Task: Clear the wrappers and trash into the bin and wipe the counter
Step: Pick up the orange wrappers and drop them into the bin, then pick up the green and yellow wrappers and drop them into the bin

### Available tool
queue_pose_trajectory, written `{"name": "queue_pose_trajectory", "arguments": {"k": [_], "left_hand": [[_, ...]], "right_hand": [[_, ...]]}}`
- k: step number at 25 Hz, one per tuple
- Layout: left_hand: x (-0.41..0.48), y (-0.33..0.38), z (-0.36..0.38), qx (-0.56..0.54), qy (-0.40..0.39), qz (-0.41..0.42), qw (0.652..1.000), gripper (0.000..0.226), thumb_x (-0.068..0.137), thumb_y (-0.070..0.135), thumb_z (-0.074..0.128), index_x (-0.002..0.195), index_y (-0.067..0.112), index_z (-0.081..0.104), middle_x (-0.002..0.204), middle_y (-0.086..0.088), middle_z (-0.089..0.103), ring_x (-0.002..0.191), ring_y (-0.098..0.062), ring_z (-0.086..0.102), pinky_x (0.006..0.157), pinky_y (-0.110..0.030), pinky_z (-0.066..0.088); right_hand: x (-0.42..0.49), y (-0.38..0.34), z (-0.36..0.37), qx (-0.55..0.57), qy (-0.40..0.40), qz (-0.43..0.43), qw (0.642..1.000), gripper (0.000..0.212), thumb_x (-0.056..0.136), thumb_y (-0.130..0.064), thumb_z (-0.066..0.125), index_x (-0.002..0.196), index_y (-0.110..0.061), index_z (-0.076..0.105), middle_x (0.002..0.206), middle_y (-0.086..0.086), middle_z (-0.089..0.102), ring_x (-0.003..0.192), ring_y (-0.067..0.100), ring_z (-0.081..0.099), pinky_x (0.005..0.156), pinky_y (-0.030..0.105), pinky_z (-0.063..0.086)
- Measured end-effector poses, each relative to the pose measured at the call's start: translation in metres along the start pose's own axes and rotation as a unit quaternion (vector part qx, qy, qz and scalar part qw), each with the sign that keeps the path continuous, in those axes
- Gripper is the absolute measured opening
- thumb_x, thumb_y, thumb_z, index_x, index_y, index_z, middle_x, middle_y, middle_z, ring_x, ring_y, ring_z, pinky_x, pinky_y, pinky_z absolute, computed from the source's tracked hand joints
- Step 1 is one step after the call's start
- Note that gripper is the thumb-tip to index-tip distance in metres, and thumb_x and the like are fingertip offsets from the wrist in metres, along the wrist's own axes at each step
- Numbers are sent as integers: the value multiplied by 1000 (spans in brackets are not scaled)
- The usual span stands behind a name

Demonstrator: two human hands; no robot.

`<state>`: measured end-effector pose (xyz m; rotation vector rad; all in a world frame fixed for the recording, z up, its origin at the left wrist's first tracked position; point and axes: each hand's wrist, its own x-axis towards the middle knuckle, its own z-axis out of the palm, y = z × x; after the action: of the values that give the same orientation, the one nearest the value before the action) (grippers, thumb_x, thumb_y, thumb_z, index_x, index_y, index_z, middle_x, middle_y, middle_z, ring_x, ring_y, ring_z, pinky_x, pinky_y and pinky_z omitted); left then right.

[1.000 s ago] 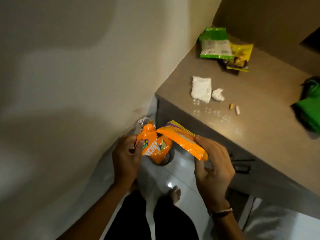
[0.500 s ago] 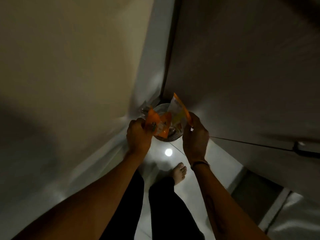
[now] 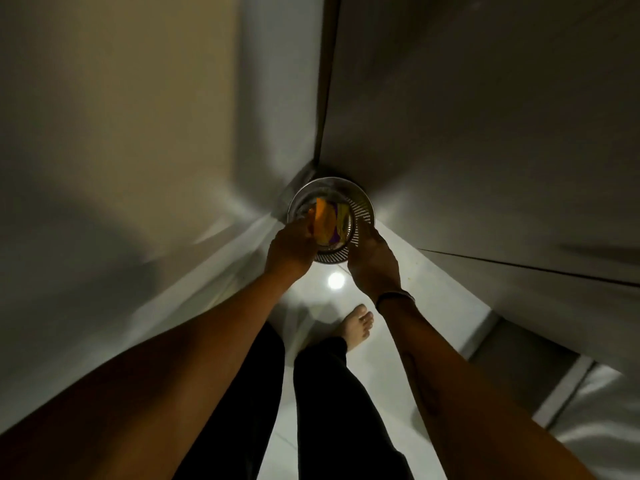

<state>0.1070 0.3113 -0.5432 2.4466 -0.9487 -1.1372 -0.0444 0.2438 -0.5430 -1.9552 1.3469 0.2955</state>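
Note:
A round metal mesh bin [image 3: 366,206] stands on the floor in the corner between wall and cabinet. Two orange wrappers [image 3: 325,223] sit upright in its mouth, one showing a yellow and purple edge [image 3: 341,226]. My left hand [image 3: 290,251] is at the bin's left rim, with its fingers closed on the orange wrapper. At the right rim, my right hand [image 3: 372,263] has its fingertips over the edge by the yellow-edged wrapper; whether it still grips is hidden. The counter is out of view.
The grey cabinet front [image 3: 485,168] rises right beside the bin and a pale wall [image 3: 121,133] stands to the left. My bare foot [image 3: 356,325] and dark trouser legs stand on the glossy white floor [image 3: 311,292], where a light reflection shines just below the bin.
I have bent down, so the counter has left the view. Both hands have carried the orange wrappers from above the bin down into its mouth.

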Motion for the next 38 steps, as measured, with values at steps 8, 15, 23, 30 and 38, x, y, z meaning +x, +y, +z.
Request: {"name": "queue_pose_trajectory", "arguments": {"k": [8, 15, 23, 30, 38], "left_hand": [[-108, 53, -97, 187, 15, 180, 966, 86, 103, 54, 53, 168, 15, 11, 177, -16, 12, 164, -37, 9, 130, -53, 8], [-227, 138, -226, 221, 155, 308, 912, 81, 106, 64, 34, 169, 19, 11, 179, -11, 5, 165, -30, 0, 133, -55, 10], [-215, 288, -309, 186, 238, 399, 866, 86, 106, 64, 40, 169, 15, 10, 178, -16, 3, 165, -32, 0, 132, -58, 14], [-117, 428, -343, 238, 227, 452, 829, 86, 102, 54, 55, 168, 14, 17, 177, -17, 9, 164, -34, 9, 132, -52, 21], [-29, 490, -335, 355, 180, 381, 834, 73, 105, 42, 54, 164, 9, 26, 174, -19, 22, 160, -39, 19, 129, -50, 27]], "right_hand": [[-115, -67, -100, -107, 58, -28, 992, 78, 107, -59, 37, 167, -25, 0, 176, 3, -10, 164, 28, -13, 134, 44, -6], [-241, -140, -231, -112, 224, -116, 961, 82, 105, -54, 53, 167, -22, 10, 177, 10, 5, 165, 29, 3, 133, 48, 21], [-256, -186, -389, -25, 425, -152, 892, 67, 107, -39, 54, 164, -16, 26, 173, 11, 25, 164, 27, 16, 133, 41, 23], [-159, -160, -518, -83, 378, -96, 917, 72, 101, -27, 60, 163, -12, 26, 171, 18, 27, 160, 38, 24, 129, 48, 30], [-58, -145, -569, -225, 278, -64, 932, 43, 101, -19, 55, 144, -16, 54, 143, 18, 59, 131, 44, 59, 102, 48, 53]]}}
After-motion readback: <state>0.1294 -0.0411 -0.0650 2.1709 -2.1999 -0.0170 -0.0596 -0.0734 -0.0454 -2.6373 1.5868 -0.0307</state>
